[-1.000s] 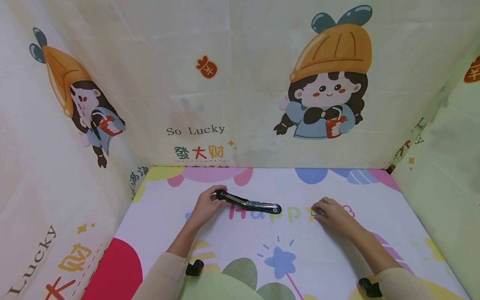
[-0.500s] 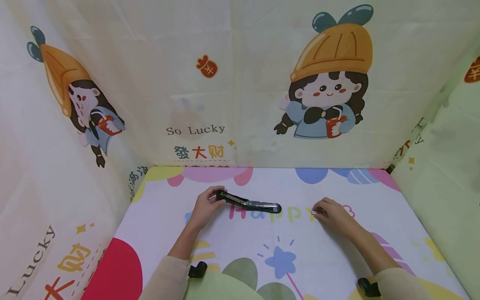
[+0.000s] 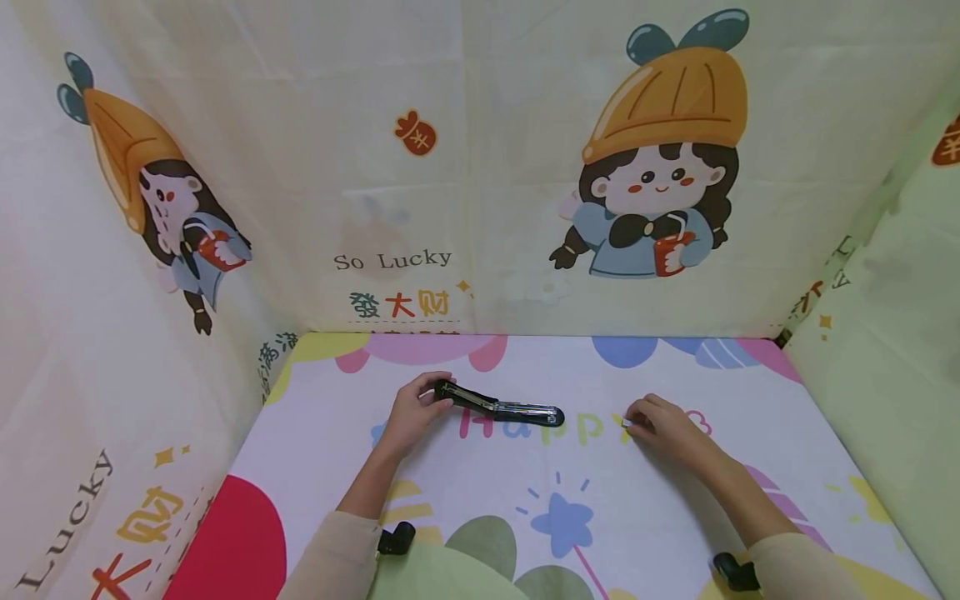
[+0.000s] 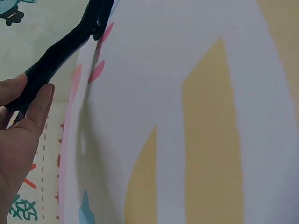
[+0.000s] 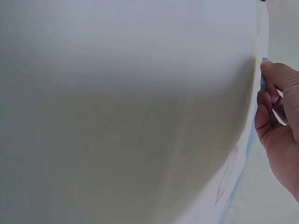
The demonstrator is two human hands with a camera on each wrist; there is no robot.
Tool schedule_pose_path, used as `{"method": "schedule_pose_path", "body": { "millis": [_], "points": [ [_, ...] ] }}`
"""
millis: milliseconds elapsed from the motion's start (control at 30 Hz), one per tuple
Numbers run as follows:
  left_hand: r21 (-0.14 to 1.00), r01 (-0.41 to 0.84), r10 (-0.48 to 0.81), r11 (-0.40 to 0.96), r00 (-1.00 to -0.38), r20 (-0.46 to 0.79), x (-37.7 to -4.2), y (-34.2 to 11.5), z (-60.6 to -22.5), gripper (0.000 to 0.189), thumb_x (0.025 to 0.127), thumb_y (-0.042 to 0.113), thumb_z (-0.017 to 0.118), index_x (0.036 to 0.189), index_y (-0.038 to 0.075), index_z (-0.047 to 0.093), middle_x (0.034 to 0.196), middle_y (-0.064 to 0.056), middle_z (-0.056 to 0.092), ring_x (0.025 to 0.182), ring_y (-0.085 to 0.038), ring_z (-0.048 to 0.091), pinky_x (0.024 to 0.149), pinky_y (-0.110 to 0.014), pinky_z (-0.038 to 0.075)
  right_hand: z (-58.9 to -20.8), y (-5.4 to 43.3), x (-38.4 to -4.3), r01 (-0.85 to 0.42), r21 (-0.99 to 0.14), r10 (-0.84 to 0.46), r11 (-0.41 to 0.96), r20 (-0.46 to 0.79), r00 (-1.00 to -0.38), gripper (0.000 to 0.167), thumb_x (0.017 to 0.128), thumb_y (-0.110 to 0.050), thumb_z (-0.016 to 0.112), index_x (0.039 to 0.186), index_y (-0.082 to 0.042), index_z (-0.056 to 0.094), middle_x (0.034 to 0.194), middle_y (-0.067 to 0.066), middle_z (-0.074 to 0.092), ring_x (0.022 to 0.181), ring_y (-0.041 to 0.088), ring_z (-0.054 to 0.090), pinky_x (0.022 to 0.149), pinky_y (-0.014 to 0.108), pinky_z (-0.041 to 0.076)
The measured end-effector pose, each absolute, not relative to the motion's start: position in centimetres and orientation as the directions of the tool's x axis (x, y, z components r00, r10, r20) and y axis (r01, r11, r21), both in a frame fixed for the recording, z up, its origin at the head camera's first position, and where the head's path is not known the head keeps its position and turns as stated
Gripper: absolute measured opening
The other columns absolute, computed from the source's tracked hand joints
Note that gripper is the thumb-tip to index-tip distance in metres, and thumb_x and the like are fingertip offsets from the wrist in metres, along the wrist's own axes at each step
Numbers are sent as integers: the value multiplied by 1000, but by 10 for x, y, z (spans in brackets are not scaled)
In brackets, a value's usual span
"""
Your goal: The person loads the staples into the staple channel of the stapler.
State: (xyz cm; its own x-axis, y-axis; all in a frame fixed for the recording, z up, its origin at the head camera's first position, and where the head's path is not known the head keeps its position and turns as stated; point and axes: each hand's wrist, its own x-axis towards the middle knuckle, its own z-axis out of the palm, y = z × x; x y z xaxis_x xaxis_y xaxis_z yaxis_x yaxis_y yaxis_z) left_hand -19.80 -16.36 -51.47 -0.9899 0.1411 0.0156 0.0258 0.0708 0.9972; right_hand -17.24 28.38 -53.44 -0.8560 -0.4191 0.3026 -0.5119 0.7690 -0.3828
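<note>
Holding a black stapler (image 3: pixel 498 409) up by its left end, opened out into a long, slightly bent line, over the coloured "Happy" lettering (image 3: pixel 588 428) printed across the table (image 3: pixel 645 517); casting a shadow beneath in the left wrist view, so apparently hanging clear at least near the hand. Pinching that end between thumb and fingers with the left grip (image 3: pixel 408 418), leaving the hinge and the metal rail (image 3: pixel 528 412) jutting out toward the right. Supporting so long a body from one end only, so probably risking a droop, a twist or a sudden fold at the hinge upon any loosening of the thumb. Pinching a small grey strip (image 5: pixel 263 85), perhaps staples, with the right grip (image 3: pixel 663 427), near the lettering's right end and well apart from the stapler. Probably risking a drop there from too light a pinch, or a snapped strip from too hard a squeeze. Wearing beige sleeves (image 3: pixel 337 550), with a black device (image 3: pixel 397 538) standing out at each cuff, possibly catching on the stapler in any crossing of the arms. Facing a cream cartoon-printed backdrop (image 3: pixel 510 208) beyond the table.
</note>
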Motion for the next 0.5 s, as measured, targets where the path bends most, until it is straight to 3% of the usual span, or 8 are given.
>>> {"method": "schedule_pose_path", "body": {
  "millis": [500],
  "points": [
    [992, 5, 141, 125, -990, -13, -200, -166, -513, 47, 91, -11, 70, 137, -7, 59, 139, -25, 60, 127, -41, 62, 92, -24, 59, -509, 246, -187, -509, -418, -462, 753, 217, -860, 14, 87, -1, 79, 97, -6, 70, 92, 0, 67, 84, 17, 65, 75, 31, 59]
  ]
}}
